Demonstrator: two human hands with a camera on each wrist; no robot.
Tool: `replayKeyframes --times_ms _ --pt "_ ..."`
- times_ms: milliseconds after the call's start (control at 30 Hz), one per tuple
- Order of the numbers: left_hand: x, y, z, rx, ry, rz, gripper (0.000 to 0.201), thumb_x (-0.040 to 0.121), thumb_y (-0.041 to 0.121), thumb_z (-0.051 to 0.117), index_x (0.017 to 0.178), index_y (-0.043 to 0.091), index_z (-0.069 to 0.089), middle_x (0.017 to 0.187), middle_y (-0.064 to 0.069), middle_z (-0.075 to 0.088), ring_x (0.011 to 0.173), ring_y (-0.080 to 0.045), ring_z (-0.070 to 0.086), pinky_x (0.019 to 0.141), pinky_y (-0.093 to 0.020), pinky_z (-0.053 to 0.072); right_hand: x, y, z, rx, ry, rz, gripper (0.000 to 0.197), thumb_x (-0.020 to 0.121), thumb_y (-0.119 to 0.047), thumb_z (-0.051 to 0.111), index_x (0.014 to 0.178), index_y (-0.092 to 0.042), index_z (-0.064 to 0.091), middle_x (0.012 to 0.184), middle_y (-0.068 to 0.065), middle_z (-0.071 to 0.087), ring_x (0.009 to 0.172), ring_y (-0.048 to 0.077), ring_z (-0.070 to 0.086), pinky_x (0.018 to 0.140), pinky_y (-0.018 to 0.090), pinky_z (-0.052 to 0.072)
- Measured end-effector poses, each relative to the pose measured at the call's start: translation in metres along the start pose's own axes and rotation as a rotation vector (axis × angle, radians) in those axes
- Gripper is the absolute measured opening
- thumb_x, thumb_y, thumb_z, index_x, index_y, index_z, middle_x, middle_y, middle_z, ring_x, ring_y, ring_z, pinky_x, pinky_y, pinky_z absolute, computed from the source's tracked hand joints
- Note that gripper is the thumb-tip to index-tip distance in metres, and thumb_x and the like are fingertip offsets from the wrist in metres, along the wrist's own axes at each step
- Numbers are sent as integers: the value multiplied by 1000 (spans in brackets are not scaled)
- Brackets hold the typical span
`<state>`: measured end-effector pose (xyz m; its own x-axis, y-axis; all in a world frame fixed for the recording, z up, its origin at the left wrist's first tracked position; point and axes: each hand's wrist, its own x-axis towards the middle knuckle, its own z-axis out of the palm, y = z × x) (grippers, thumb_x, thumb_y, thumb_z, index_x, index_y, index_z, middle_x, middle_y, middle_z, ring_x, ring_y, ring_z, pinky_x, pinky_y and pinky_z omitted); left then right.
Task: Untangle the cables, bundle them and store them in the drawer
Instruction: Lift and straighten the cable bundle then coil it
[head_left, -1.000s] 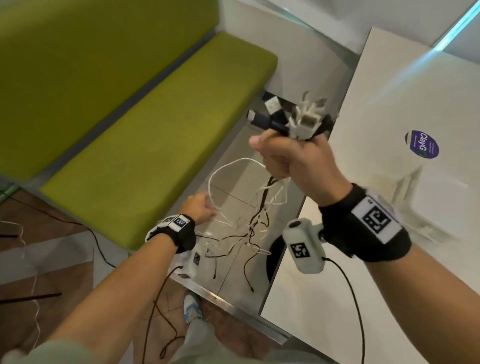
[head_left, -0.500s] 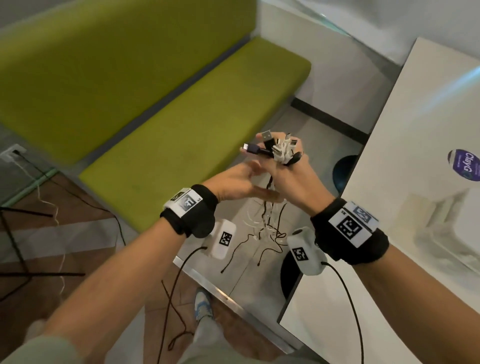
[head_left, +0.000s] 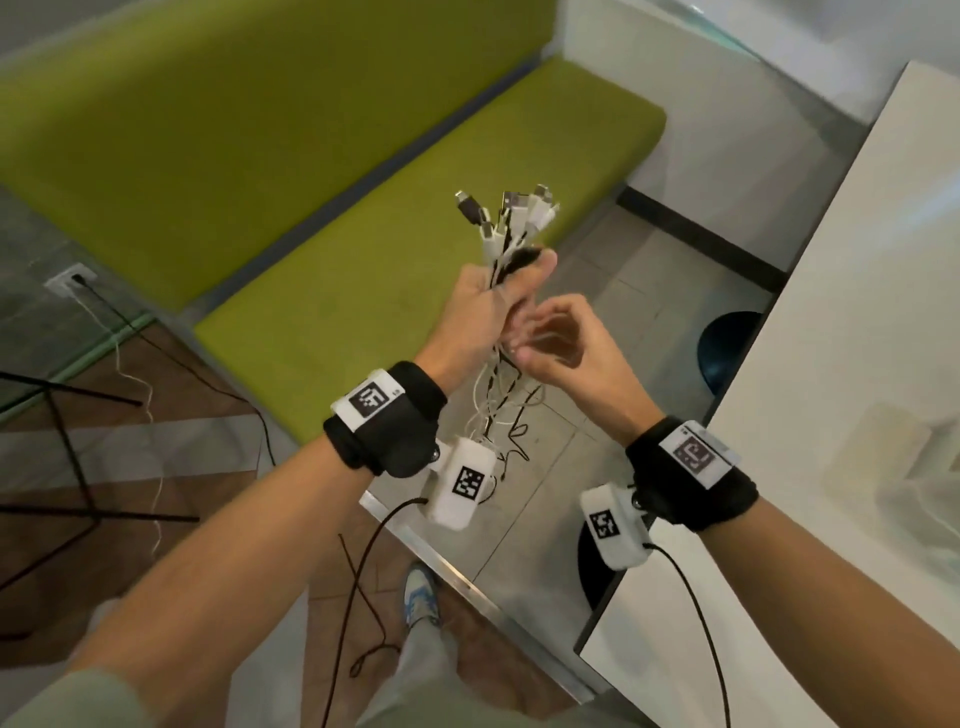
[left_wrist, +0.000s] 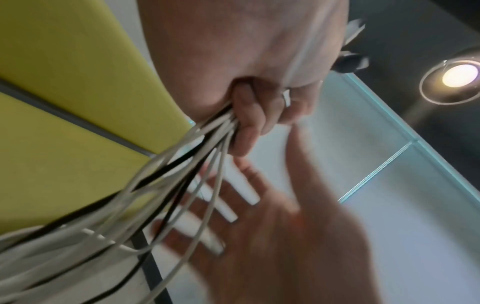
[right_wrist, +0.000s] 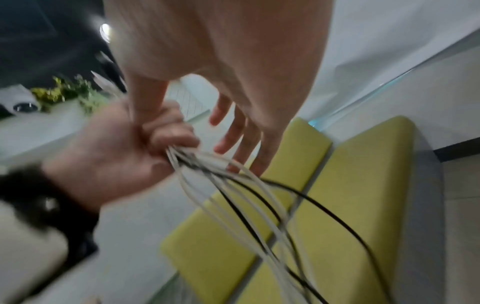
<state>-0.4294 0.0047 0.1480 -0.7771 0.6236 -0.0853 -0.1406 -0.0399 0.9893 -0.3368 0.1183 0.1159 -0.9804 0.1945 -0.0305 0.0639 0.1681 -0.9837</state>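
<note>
A bunch of white and black cables is held up in mid-air above the tiled floor, in front of a green bench. Their plug ends fan out above the left hand, whose fingers are wrapped tightly round the bunch near the plugs. Below the fist, the loose lengths hang in a tangle of loops toward the floor, passing between the two wrists.

The right hand is just beside the left, at the strands that leave the fist. Its fingers are spread and only loosely bent. It is blurred in both wrist views, and whether its fingertips touch the cables cannot be told; no strand is seen gripped in it.

Each wrist carries a black band with a printed square marker and a small white camera box on a thin black lead. A white table takes up the right side of the head view, and a round dark stool shows beside its edge. The person's shoe is on the floor below. The drawer is not seen in any view.
</note>
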Motion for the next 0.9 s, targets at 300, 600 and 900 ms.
replayKeyframes --times_ms 300,600,900 --pt "-14 9 -43 -254 -23 29 55 96 37 41 46 18 25 39 6 18 34 -10 14 38 -23 15 19 49 80 41 -135 -25 36 80 -14 73 104 -32 53 80 -9 59 76 15 57 81 48 49" --pt "-23 10 -79 -296 55 23 57 96 37 43 46 18 24 40 5 15 34 -9 13 37 -20 14 33 47 131 -122 -68 5 34 87 -27 70 69 -2 56 61 19 56 52 17 41 52 35 36" --pt "-22 11 -108 -7 67 -51 53 95 40 47 53 10 33 44 2 27 41 -19 21 52 -32 32 44 64 129 -356 -1 30 49 92 -47 57 54 -18 46 52 11 61 48 26 56 53 40 50"
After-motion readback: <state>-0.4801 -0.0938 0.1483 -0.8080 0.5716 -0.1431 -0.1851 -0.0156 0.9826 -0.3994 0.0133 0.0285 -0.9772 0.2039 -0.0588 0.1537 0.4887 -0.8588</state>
